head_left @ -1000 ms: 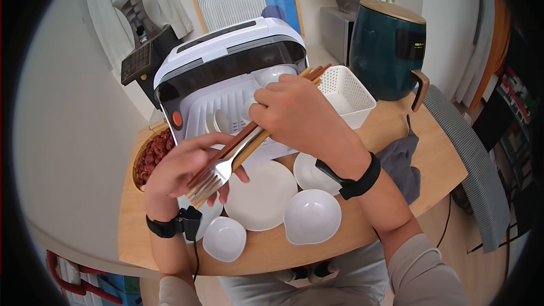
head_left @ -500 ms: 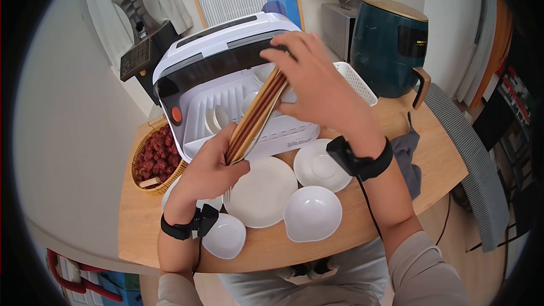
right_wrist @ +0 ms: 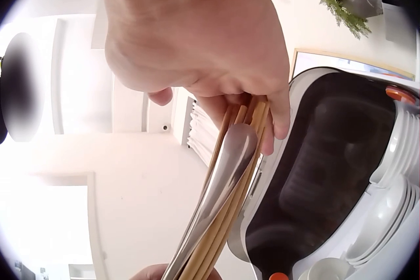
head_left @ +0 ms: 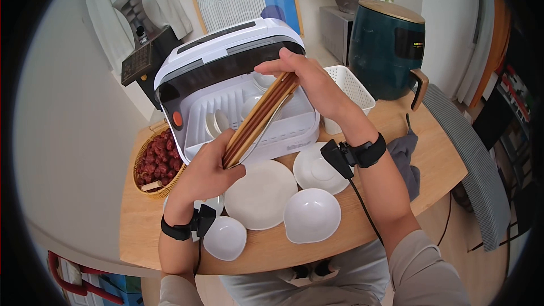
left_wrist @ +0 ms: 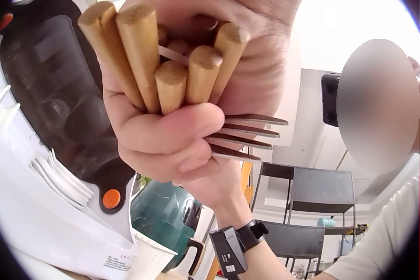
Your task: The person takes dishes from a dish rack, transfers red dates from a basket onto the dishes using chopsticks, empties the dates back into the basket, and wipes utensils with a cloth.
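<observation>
My left hand (head_left: 207,173) grips a bundle of chopsticks (head_left: 255,122), light and reddish-brown wood, near its lower end. In the left wrist view blunt wooden ends stick out past the curled fingers, with fork tines (left_wrist: 249,131) beside them. The metal fork's handle (right_wrist: 226,162) runs along the bundle in the right wrist view. My right hand (head_left: 323,88) is at the upper ends, its fingers extended and palm side against the tips. Behind the bundle stands a white dish cabinet (head_left: 300,124) with its dark lid raised and several white dishes inside.
In front lie a large plate (head_left: 260,195), a saucer (head_left: 314,173), a spouted bowl (head_left: 311,215) and a small bowl (head_left: 225,238). A basket of red dates (head_left: 158,158) stands left; a white perforated basket (head_left: 351,88), green air fryer (head_left: 382,51) and grey cloth (head_left: 403,158) are right.
The left hand has moved to a grip around the bundle's lower end, turning it steeper. The right hand has let go of its earlier grip, lifted, then come down onto the upper tips.
</observation>
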Motion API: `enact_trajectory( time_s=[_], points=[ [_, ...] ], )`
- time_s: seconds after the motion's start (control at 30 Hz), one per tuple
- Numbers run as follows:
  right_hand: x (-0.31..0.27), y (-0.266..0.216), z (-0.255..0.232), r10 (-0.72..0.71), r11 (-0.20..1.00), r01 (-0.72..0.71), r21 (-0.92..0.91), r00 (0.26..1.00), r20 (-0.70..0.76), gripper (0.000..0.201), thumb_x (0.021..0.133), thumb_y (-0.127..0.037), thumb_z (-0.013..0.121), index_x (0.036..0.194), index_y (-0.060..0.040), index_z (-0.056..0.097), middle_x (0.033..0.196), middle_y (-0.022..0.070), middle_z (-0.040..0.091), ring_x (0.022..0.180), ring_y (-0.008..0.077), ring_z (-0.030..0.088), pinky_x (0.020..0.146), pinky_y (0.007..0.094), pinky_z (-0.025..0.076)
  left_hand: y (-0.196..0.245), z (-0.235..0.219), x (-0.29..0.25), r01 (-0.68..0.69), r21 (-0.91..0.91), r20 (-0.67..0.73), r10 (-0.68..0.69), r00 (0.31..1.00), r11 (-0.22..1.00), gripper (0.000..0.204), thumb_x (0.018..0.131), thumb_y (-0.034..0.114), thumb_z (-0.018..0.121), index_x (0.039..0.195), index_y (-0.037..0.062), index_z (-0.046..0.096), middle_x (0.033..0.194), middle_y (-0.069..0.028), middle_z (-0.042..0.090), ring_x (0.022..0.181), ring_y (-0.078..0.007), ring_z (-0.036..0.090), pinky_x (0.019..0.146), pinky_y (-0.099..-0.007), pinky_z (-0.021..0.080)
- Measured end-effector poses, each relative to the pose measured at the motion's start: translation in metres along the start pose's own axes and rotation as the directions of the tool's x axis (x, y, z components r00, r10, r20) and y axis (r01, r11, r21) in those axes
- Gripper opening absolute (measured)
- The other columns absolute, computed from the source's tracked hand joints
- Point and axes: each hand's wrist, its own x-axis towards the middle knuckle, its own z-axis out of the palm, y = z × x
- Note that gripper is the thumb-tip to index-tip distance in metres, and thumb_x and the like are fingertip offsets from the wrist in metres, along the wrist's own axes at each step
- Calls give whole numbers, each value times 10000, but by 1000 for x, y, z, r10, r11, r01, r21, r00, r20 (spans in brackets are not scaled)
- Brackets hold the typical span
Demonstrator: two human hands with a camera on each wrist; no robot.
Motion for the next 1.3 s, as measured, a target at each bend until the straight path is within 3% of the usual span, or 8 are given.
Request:
enact_trajectory(
  time_s=[0.2, 0.33, 0.53, 0.63, 0.7, 0.83, 0.9, 1.3],
  points=[
    [-9, -11, 10, -255, 962, 253, -105, 967, -8, 573, 1000, -457, 330, 1212, -26, 643, 1141, 118, 665, 956, 183, 565, 940, 319, 392, 11, 4, 0, -71, 174, -93, 88, 992, 982, 331, 742, 39, 630, 1045, -17, 510, 635, -147, 523, 562, -244, 517, 567, -346, 425],
    [-18, -32, 9, -324, 934, 323, -151, 946, 16, 565, 992, -447, 349, 1221, -12, 627, 1183, 110, 657, 1030, 194, 577, 961, 319, 401, 9, 7, 1, -102, 222, -210, 150, 966, 970, 230, 764, 33, 679, 955, -29, 568, 585, -90, 459, 539, -135, 420, 522, -302, 394],
    [-27, -48, 9, -484, 865, 456, 210, 868, 110, 541, 995, -329, 340, 1182, 112, 592, 1247, 218, 602, 1226, 286, 530, 1071, 376, 356, 3, 7, 5, -162, 285, -349, 259, 901, 945, 161, 775, 38, 683, 795, -33, 540, 559, -142, 477, 478, -207, 419, 499, -311, 398],
    [-23, -47, 4, -507, 738, 461, 493, 861, -47, 517, 985, -287, 336, 1140, 134, 593, 1258, 259, 576, 1220, 308, 525, 1088, 396, 335, 0, 1, 3, -175, 418, -347, 335, 876, 891, 184, 753, 43, 686, 793, -19, 517, 604, -180, 538, 530, -317, 520, 522, -359, 438],
    [-24, -48, 3, -568, 820, 571, -42, 800, -194, 534, 979, -330, 344, 1116, 116, 602, 1234, 219, 593, 1204, 284, 528, 1085, 376, 325, -1, 1, 3, -172, 486, -338, 366, 867, 857, 207, 730, 48, 692, 808, -9, 509, 639, -194, 584, 591, -386, 600, 540, -403, 468],
    [-15, -23, 25, -527, 850, 520, -84, 834, -166, 550, 986, -378, 334, 1040, 72, 647, 1084, 167, 654, 1059, 242, 590, 1000, 338, 395, -1, 6, 1, -177, 579, -332, 428, 841, 796, 225, 711, 54, 711, 813, 5, 516, 663, -181, 579, 601, -384, 584, 542, -404, 464],
    [-20, -27, 27, -295, 954, 295, -54, 956, 15, 574, 997, -412, 316, 942, 27, 682, 931, 116, 679, 906, 195, 613, 881, 307, 444, -2, 6, 0, -186, 614, -323, 460, 827, 767, 219, 706, 47, 711, 813, 6, 525, 659, -185, 564, 591, -376, 573, 536, -386, 456],
    [-14, -29, 14, -349, 912, 345, 222, 937, -20, 778, 1008, -523, 112, 919, 16, 666, 918, 131, 675, 953, 230, 595, 886, 341, 419, 1, -8, -6, -169, 701, -283, 488, 826, 693, 205, 704, 32, 707, 865, 28, 580, 702, -169, 584, 633, -373, 583, 556, -396, 456]
  ],
)
